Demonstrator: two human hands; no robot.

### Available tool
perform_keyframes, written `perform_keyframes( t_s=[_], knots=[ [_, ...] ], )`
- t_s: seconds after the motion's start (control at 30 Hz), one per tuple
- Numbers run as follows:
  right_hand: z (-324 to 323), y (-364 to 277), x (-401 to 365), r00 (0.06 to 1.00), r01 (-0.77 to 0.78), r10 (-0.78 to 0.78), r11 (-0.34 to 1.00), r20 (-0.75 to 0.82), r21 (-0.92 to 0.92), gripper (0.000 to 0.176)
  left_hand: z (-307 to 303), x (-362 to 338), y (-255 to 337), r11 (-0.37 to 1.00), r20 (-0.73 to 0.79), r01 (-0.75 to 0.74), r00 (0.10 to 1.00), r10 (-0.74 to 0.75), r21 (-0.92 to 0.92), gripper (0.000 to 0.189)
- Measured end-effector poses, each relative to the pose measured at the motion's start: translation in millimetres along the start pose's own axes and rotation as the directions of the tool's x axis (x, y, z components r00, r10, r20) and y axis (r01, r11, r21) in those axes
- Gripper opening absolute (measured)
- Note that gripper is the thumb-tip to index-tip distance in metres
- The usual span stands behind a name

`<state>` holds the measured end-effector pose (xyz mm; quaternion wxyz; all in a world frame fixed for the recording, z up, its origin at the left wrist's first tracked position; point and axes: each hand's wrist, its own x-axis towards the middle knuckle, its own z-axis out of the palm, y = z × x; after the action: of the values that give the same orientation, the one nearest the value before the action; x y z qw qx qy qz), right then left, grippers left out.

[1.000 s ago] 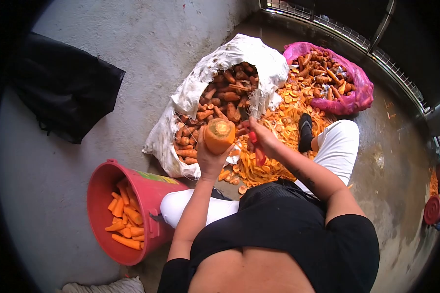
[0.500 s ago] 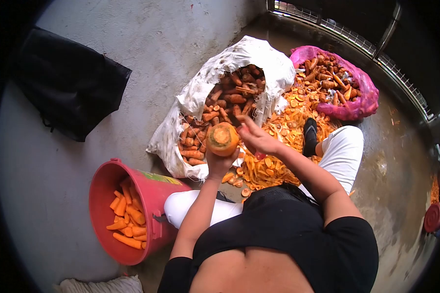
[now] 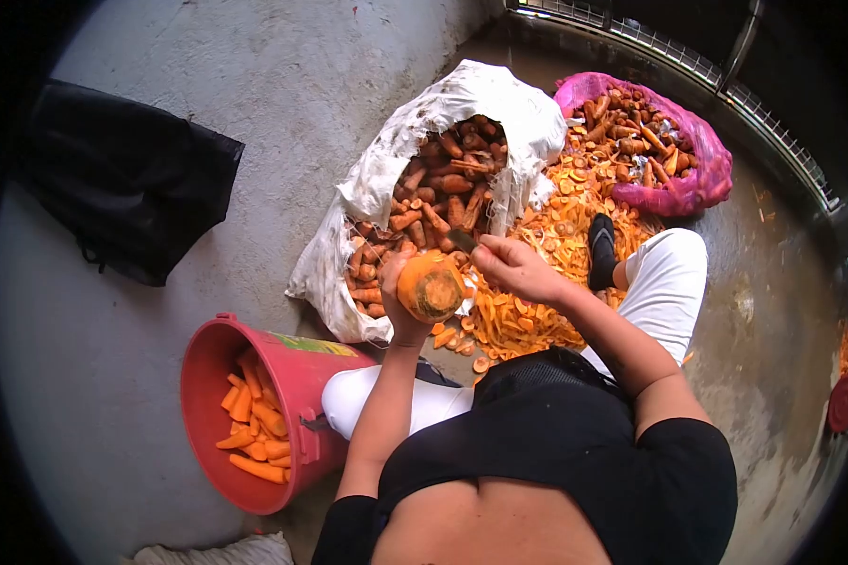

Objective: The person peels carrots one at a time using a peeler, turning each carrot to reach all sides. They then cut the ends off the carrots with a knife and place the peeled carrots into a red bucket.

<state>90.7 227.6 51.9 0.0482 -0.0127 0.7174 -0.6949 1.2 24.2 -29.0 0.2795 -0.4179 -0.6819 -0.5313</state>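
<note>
A thick, partly peeled carrot (image 3: 432, 285) is gripped in my left hand (image 3: 400, 306), its broad crown end turned up toward me. The crown is brownish, while the side shows bright orange. Close above and right of it, my right hand (image 3: 520, 269) is closed around a small knife (image 3: 462, 241); the handle is hidden in the fingers and the dark blade points left. Beyond both hands lies an open white sack (image 3: 360, 193) full of unpeeled carrots (image 3: 448, 179). Orange peelings (image 3: 518, 325) and cut carrot ends lie heaped below my right hand.
At my left a red bucket (image 3: 320, 414) leans tilted, holding peeled carrots (image 3: 259, 424). A pink mesh sack (image 3: 707, 179) of carrots and scraps stands at the back right. A black bag-like item (image 3: 141, 179) lies far left. My sandalled foot (image 3: 603, 252) rests by the peelings.
My right hand has turned from spread fingers to a closed grip, with the blade now showing. The carrot has tilted, its crown moving slightly lower and right.
</note>
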Motion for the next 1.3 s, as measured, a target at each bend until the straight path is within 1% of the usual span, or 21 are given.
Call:
perform_keyframes(
  t_s=[0.07,0.1,0.2,0.23,0.3,0.33,0.43,0.53,0.6,0.7,0.83,0.93,1.0,1.03,1.1,1.13,1.17,1.2,1.23,1.27,1.3],
  knots=[
    [2.5,-5.1,-3.3,0.992,0.121,-0.129,0.930,-0.002,-0.347,0.063,-1.9,-0.9,3.5,0.999,0.024,0.012,1.000,-0.011,-0.029,0.093],
    [5.8,-10.4,-4.0,0.996,0.046,-0.072,0.914,-0.048,-0.404,0.082,-2.7,-1.0,5.5,0.999,0.033,0.019,0.999,-0.017,-0.043,0.093],
    [13.8,-20.1,-6.3,0.997,0.005,-0.042,0.864,-0.061,-0.504,0.081,1.8,-5.3,10.0,0.991,0.012,0.128,0.992,-0.128,-0.038,0.091],
    [17.6,-14.8,-4.8,0.994,-0.008,-0.053,0.847,-0.099,-0.532,0.079,1.7,-6.1,12.3,0.989,0.012,0.148,0.989,-0.148,0.010,0.091],
    [22.9,-18.1,-4.3,0.993,-0.029,-0.033,0.864,-0.114,-0.503,0.077,-0.9,-6.4,17.3,0.977,0.010,0.186,0.982,-0.188,0.107,0.089],
    [24.9,-20.0,-3.9,0.992,-0.038,-0.024,0.872,-0.120,-0.489,0.076,-2.2,-4.4,18.0,0.981,0.002,0.171,0.985,-0.172,0.090,0.089],
    [30.5,-24.3,-1.6,0.987,-0.009,-0.078,0.850,-0.143,-0.526,0.075,-5.1,-0.3,17.0,0.988,-0.029,0.142,0.990,-0.140,0.065,0.088],
    [31.1,-24.5,1.3,0.988,-0.010,-0.081,0.821,-0.134,-0.571,0.076,-4.2,-2.5,13.8,0.987,-0.072,0.143,0.988,-0.137,0.079,0.088],
    [32.4,-27.4,0.3,0.991,-0.042,-0.045,0.793,-0.127,-0.608,0.077,-5.1,-3.5,12.2,0.987,-0.096,0.140,0.987,-0.133,0.073,0.088],
    [35.3,-23.2,-1.4,0.990,-0.062,-0.036,0.763,-0.138,-0.644,0.077,-6.1,-5.5,13.6,0.927,-0.120,0.159,0.985,-0.125,0.341,0.079],
    [36.4,-22.6,-1.4,0.988,-0.091,-0.015,0.753,-0.156,-0.651,0.076,-6.5,-16.6,0.1,0.924,-0.121,0.281,0.959,-0.258,0.258,0.077],
    [38.1,-22.4,-0.1,0.990,-0.083,-0.008,0.779,-0.142,-0.621,0.080,-4.5,-10.8,7.3,0.927,-0.158,0.336,0.937,-0.311,0.165,0.079],
    [42.8,-19.1,2.4,0.979,-0.103,-0.012,0.833,-0.204,-0.544,0.078,-0.1,-6.4,14.1,0.915,-0.175,0.381,0.918,-0.356,0.135,0.083],
    [45.8,-16.1,4.1,0.972,-0.110,-0.013,0.857,-0.235,-0.503,0.078,3.0,-8.1,12.6,0.907,-0.164,0.416,0.901,-0.402,0.068,0.084],
    [55.0,-5.9,9.7,0.954,-0.047,-0.076,0.917,-0.289,-0.396,0.085,8.6,-8.9,12.2,0.874,-0.129,0.482,0.864,-0.486,-0.065,0.086],
    [58.9,-2.5,13.3,0.942,-0.011,-0.105,0.940,-0.319,-0.341,0.088,11.1,-7.8,16.6,0.839,-0.107,0.513,0.838,-0.535,-0.180,0.084],
    [61.8,-0.3,17.6,0.950,-0.045,-0.059,0.946,-0.308,-0.320,0.098,12.8,-8.1,22.5,0.790,-0.078,0.539,0.810,-0.581,-0.291,0.081],
    [62.7,-3.2,19.6,0.956,-0.043,-0.049,0.951,-0.289,-0.305,0.098,12.6,-7.1,28.0,0.729,-0.043,0.558,0.782,-0.622,-0.396,0.079],
    [62.6,-7.4,21.1,0.962,-0.040,-0.042,0.956,-0.270,-0.290,0.099,10.3,-12.9,22.0,0.842,-0.054,0.516,0.847,-0.529,-0.159,0.084],
    [61.8,-10.3,22.6,0.967,-0.037,-0.035,0.960,-0.250,-0.277,0.100,6.0,-14.3,20.4,0.886,0.010,0.463,0.886,-0.463,-0.004,0.085],
    [61.9,-9.2,25.5,0.952,0.075,-0.149,0.960,-0.266,-0.269,0.099,1.4,-13.6,20.4,0.909,0.082,0.390,0.911,-0.404,0.147,0.086]
  ],
)
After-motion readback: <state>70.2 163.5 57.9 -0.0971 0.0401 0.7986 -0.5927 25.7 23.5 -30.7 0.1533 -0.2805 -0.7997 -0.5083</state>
